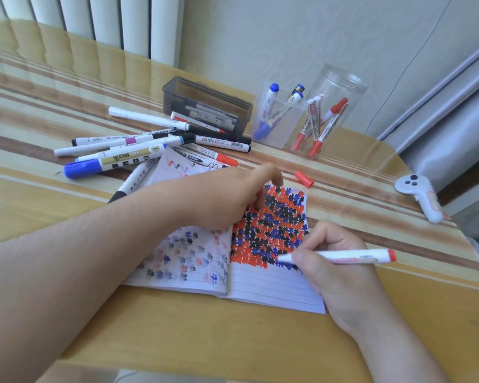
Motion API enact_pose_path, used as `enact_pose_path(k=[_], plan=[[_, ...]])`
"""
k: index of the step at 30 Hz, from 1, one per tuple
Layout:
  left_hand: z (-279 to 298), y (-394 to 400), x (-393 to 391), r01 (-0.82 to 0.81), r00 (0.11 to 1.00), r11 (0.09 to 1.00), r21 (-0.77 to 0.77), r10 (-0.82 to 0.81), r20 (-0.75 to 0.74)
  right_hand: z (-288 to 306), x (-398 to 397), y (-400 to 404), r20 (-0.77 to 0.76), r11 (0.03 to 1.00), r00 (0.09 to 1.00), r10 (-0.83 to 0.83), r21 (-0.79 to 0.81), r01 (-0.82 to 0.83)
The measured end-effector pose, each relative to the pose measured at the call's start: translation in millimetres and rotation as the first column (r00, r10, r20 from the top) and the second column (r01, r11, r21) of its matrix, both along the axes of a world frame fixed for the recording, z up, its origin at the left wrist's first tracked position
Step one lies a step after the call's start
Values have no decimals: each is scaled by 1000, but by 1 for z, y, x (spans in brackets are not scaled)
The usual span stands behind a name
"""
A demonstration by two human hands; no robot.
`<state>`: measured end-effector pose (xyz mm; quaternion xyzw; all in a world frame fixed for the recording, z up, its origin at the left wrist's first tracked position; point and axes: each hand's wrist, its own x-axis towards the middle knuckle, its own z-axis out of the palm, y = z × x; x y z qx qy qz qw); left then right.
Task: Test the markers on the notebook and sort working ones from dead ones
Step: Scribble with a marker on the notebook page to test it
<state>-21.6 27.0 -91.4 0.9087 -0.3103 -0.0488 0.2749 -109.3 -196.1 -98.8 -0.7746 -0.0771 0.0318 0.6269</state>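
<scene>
An open lined notebook (271, 288) lies in front of me, its right page thick with red, blue and black scribbles. My left hand (227, 194) presses flat on the top of the pages, fingers spread. My right hand (329, 261) grips a white marker with a red end (351, 255), its tip down on the right page by the lowest marks. Its red cap (304, 178) lies on the table above the notebook. A loose pile of markers (138, 150) sits at upper left.
A grey box (208, 105) holds some markers. A clear square cup (277, 117) holds blue markers and a clear round jar (329, 111) holds red ones. A white controller (421, 194) lies at the right, near the table edge. Wall and radiator stand behind.
</scene>
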Motion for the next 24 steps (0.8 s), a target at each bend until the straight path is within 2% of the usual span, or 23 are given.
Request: enact_pose_path(k=[3, 5, 7, 10, 17, 24], plan=[[5, 5, 2, -29, 996, 988, -152, 15, -87, 4, 4, -9, -16, 961, 1000, 1, 276, 3], [6, 6, 3, -24, 995, 987, -159, 8, -101, 5, 8, -14, -72, 917, 997, 19, 399, 12], [5, 5, 4, -20, 997, 992, -121, 12, -71, 7, 9, -15, -125, 895, 992, 32, 445, 27], [5, 4, 4, -10, 1000, 998, -59, 9, -12, 6, 10, -16, -131, 891, 989, 63, 455, 4], [6, 2, 2, 14, 1000, 999, -50, -14, -4, 2, 10, -16, -148, 906, 989, 28, 422, 37], [5, -2, 0, 54, 998, 997, -60, -53, 24, 1, 9, -10, -136, 958, 991, -15, 281, 53]])
